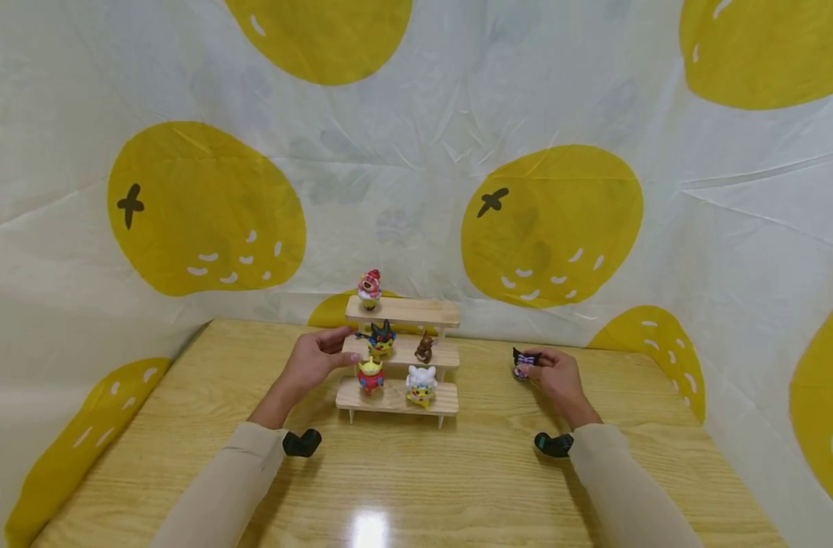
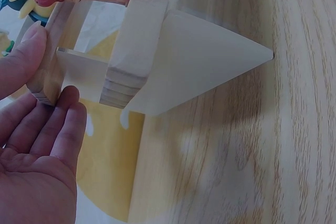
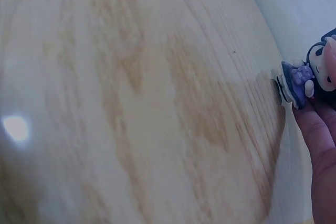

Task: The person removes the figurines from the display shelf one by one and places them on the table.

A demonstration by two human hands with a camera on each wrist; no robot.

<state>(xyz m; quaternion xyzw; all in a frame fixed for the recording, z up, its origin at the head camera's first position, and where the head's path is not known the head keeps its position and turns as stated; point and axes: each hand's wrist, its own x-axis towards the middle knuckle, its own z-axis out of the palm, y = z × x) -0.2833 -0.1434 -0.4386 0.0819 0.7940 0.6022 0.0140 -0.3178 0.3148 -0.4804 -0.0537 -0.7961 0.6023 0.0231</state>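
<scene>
A three-tier wooden display stand [image 1: 403, 310] holds several small figurines. My left hand [image 1: 312, 364] is at its left side; in the left wrist view the thumb [image 2: 31, 51] lies over the end of a tier and the fingers bend beneath it, pinching the board. My right hand [image 1: 556, 380] holds a small black-and-purple figurine [image 1: 524, 362] to the right of the stand, between thumb and fingers. In the right wrist view this figurine [image 3: 299, 80] has a white face and a purple body, with its base close over the tabletop.
A pink bear figurine [image 1: 370, 291] stands on the top tier. On the middle tier are a black-eared figurine [image 1: 381, 340] and a brown one [image 1: 426, 348]. Below are a red-and-yellow figurine [image 1: 371, 377] and a white-capped one [image 1: 421, 384]. A patterned curtain [image 1: 403, 190] hangs behind the wooden table [image 1: 416, 479].
</scene>
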